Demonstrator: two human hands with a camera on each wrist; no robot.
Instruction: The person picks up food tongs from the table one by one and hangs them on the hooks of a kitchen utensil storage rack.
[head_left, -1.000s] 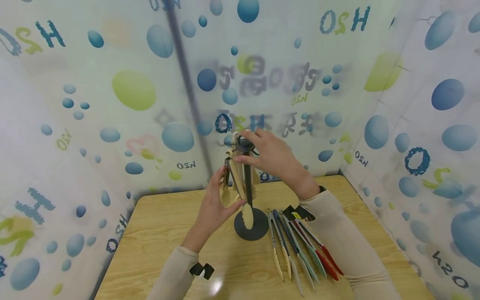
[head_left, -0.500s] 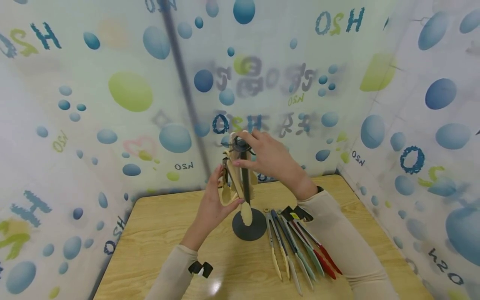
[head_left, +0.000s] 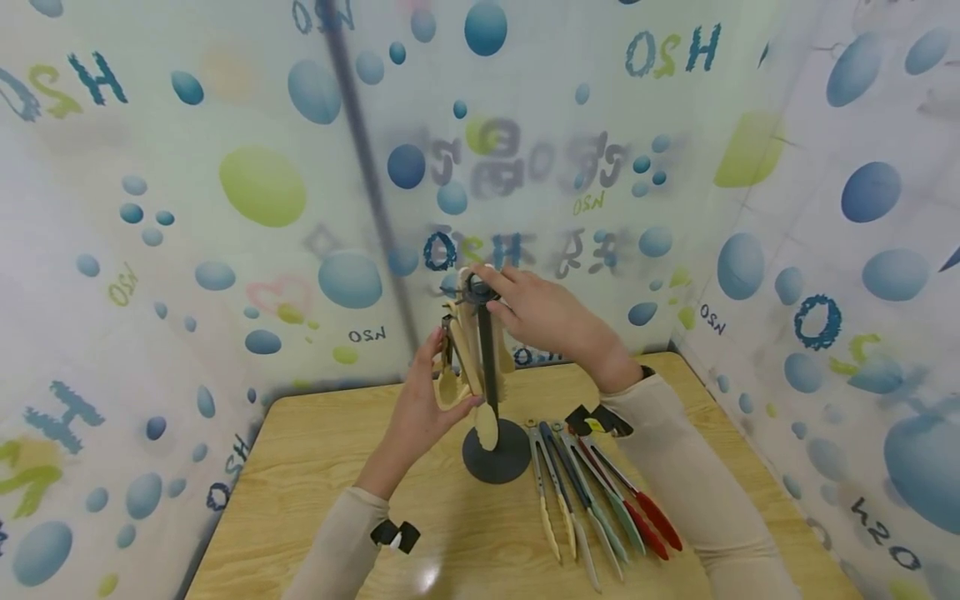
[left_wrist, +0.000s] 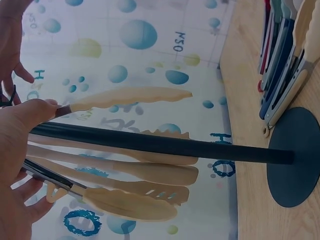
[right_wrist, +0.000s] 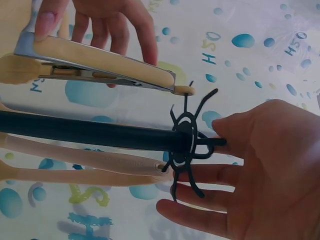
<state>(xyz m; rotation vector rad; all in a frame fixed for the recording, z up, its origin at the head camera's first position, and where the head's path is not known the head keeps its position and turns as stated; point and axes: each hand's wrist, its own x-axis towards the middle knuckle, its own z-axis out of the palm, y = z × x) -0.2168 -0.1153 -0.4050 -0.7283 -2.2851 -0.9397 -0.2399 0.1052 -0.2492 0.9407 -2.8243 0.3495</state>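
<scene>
A black utensil stand [head_left: 488, 358] with a round base stands upright on the table. My left hand [head_left: 418, 408] grips a pair of tongs [right_wrist: 107, 60] with cream tips and cream handle panels, thumb on one arm and fingers on the other. In the left wrist view the tong arms are spread apart. The tongs' ring end [right_wrist: 184, 90] is right at a hook of the stand. My right hand [head_left: 543, 312] reaches over the top, its straight fingers touching the hook ring [right_wrist: 184, 142]. Several beige utensils [left_wrist: 155, 172], including a slotted turner, hang from the stand.
Several tongs [head_left: 592, 492] with cream, grey, green and red tips lie side by side on the wooden table [head_left: 322, 500], right of the base. A patterned curtain [head_left: 292, 242] surrounds the back and sides.
My right thumb has drawn back from the pole toward the right, and the fingers have straightened. The left hand still holds the tongs at the stand. The view has shifted slightly.
</scene>
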